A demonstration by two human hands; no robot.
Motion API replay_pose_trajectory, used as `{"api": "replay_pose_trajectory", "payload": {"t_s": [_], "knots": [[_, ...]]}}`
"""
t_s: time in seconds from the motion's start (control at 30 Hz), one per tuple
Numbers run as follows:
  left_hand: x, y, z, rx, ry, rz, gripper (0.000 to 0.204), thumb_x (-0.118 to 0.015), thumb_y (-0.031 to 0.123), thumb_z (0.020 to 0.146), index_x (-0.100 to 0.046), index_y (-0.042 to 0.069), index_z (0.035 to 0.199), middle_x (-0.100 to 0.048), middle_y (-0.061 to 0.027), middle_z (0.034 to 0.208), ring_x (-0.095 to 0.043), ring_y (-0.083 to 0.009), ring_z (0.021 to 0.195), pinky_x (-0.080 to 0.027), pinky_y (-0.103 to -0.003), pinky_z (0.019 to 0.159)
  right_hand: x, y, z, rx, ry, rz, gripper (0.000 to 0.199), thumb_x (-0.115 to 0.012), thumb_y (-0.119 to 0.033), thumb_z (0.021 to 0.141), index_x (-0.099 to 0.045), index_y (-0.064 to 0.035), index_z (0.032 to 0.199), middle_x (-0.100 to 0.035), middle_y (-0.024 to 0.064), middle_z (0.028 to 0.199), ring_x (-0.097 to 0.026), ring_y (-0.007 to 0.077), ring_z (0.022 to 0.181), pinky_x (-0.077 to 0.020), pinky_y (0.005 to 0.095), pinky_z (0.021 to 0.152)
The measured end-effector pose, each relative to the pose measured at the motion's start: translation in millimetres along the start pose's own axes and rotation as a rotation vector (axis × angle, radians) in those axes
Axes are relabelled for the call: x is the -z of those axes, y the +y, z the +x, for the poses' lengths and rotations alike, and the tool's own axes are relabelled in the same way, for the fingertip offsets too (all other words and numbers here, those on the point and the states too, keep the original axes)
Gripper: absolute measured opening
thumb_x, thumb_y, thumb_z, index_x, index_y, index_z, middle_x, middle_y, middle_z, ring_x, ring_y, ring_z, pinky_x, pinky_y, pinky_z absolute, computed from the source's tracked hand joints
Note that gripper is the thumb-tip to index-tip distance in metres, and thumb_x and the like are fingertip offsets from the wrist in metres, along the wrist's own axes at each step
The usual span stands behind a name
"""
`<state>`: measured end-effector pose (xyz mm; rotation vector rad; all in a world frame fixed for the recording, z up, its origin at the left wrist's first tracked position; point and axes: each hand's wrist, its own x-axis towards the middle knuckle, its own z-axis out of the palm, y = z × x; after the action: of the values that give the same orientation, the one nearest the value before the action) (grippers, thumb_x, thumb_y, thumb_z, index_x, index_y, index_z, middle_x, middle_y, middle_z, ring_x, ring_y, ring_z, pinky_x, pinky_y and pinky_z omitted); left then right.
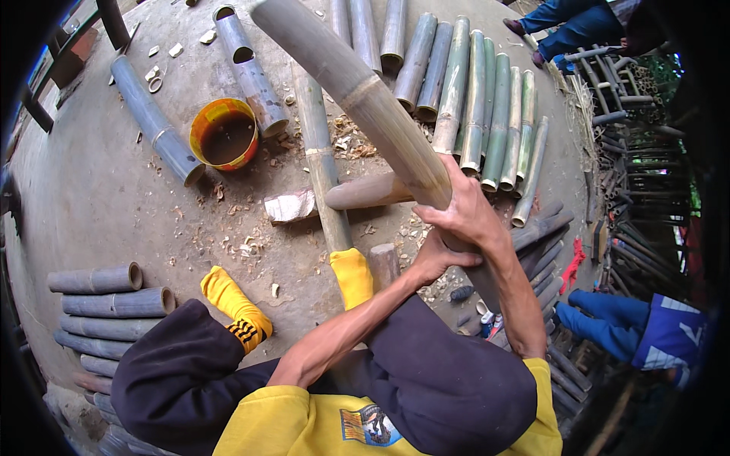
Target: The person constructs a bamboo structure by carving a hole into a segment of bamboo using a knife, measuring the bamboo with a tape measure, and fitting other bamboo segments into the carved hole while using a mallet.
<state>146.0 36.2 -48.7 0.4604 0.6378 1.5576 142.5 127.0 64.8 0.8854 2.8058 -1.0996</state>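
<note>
Gripping a thick bamboo pole (365,99) with both hands: right hand (464,213) wrapped fully around it, left hand (435,258) cupping beneath. Pole angles up-left over the paint bucket (224,135) and bamboo row (487,106). Judgement: keep both grips snug, elbows close.

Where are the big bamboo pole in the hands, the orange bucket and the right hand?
big bamboo pole (365,95), head view, mid-shaft near the node.
orange bucket (199,128), head view, left rim.
right hand (464,216), head view, back of hand.
</note>
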Motion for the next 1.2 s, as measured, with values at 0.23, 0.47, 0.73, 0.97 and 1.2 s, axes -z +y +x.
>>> {"api": "replay_pose_trajectory", "payload": {"t_s": [0.23,0.47,0.73,0.97,1.2], "knots": [[-16,12,-11,0.053,0.056,-0.018,0.051,-0.078,0.011,0.065,-0.056,-0.004,0.109,-0.064,-0.0105,0.102,-0.061,-0.0202,0.095,-0.049,-0.032,0.084,2,-5,-1,-0.131,-0.001,0.010,0.075,-0.075,-0.028,0.065,-0.041,0.0005,0.125,-0.061,0.0263,0.104,-0.061,0.0382,0.098,-0.0484,0.0413,0.085],[4,5,-27,0.126,0.061,0.152,0.048,-0.077,0.016,0.067,-0.058,-0.007,0.105,-0.065,-0.0123,0.094,-0.064,-0.0207,0.086,-0.050,-0.032,0.081,-14,9,-10,-0.179,0.121,0.123,0.077,-0.075,-0.033,0.066,-0.041,0.0028,0.126,-0.060,0.0247,0.110,-0.060,0.0345,0.103,-0.0474,0.0403,0.089],[3,15,-32,0.162,0.112,0.140,0.047,-0.080,0.019,0.064,-0.060,-0.005,0.100,-0.066,-0.0122,0.091,-0.064,-0.0187,0.082,-0.051,-0.030,0.077,96,-46,-12,0.006,0.458,0.178,0.101,-0.069,-0.051,0.073,-0.018,0.0028,0.141,-0.062,0.0218,0.105,-0.062,0.0268,0.097,-0.0485,0.0357,0.089],[7,26,-30,0.129,0.107,0.169,0.051,-0.080,0.020,0.066,-0.059,-0.005,0.105,-0.066,-0.0097,0.091,-0.063,-0.0163,0.081,-0.050,-0.029,0.076,-15,-18,45,-0.370,0.282,0.069,0.107,-0.063,-0.062,0.070,-0.017,0.0029,0.141,-0.049,0.0303,0.122,-0.049,0.0389,0.115,-0.0404,0.0425,0.098],[58,103,-30,-0.380,0.689,0.495,0.054,-0.071,0.036,0.073,-0.053,-0.005,0.103,-0.058,-0.0144,0.092,-0.057,-0.0194,0.078,-0.049,-0.031,0.070,32,94,-109,-0.462,0.157,0.792,0.085,-0.028,-0.068,0.088,-0.032,0.0000,0.138,-0.062,0.0217,0.108,-0.062,0.0278,0.101,-0.0459,0.0412,0.093]]}}
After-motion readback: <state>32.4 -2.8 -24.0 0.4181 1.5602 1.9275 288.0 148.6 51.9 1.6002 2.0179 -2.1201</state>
